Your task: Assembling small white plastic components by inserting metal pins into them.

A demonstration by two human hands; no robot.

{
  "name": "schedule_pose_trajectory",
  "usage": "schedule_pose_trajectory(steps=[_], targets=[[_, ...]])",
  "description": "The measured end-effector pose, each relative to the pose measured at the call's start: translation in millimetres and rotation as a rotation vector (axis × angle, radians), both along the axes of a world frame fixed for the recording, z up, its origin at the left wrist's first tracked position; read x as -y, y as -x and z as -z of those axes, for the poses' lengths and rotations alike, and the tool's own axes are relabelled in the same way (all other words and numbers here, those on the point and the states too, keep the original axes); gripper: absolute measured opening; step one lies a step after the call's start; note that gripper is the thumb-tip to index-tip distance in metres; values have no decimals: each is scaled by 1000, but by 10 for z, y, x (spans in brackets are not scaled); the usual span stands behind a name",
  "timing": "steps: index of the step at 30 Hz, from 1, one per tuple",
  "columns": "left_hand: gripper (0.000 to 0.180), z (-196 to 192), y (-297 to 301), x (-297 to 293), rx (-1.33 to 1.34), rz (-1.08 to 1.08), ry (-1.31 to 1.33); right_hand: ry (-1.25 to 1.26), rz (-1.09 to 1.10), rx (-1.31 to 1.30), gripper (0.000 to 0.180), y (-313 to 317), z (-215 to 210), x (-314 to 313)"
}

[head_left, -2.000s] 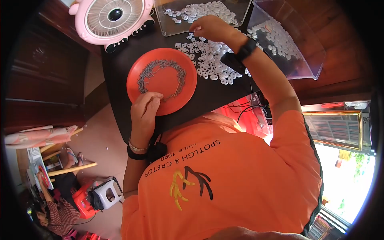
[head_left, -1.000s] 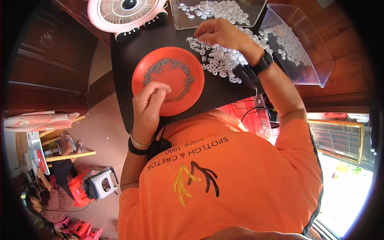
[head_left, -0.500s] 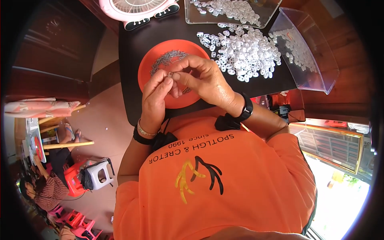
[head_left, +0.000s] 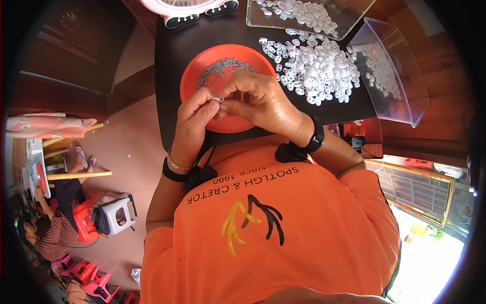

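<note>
Over the near part of a red round plate (head_left: 188, 76), my two hands meet at their fingertips. My left hand (head_left: 195, 119) is closed, pinching a small white plastic piece (head_left: 217, 99) between thumb and forefinger. From the other side, my right hand (head_left: 266, 104) is closed too, with thumb and forefinger pressed together at that piece. Anything small between the right fingertips is too tiny to make out. Many thin grey screw-like pins (head_left: 223, 66) lie in the plate. To its right sits a heap of white oval two-holed plastic pieces (head_left: 324, 68) on the dark table (head_left: 177, 43).
A clear tray (head_left: 253, 24) of similar white pieces stands at the back, with a clear angled bin (head_left: 412, 101) at the right. A pink fan (head_left: 174, 7) stands far left. A person (head_left: 55, 235) sits off left, near red and white stools (head_left: 119, 215).
Both hands stay pinched together, with only small finger shifts; more of the white piece shows between them. The whole view has shifted slightly, moving the table rightward in the picture.
</note>
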State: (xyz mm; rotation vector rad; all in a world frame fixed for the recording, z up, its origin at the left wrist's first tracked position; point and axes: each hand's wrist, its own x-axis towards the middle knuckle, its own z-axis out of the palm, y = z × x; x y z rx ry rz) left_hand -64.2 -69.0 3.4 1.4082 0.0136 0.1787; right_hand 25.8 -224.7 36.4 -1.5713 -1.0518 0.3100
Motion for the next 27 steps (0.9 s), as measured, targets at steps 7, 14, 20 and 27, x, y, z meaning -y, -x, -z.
schedule_pose_trajectory(steps=[7,14,20,27], targets=[[16,-2,48,-101,-47,-87,48,253,-20,363,12,-287,-64,147],[14,29,165,-225,-16,-220,24,494,-26,676,13,-331,150,261],[14,73,182,-215,-121,-181,-3,509,16,765,8,-373,206,192],[16,30,-71,-128,-133,-175,5,538,66,824,8,-564,239,234]])
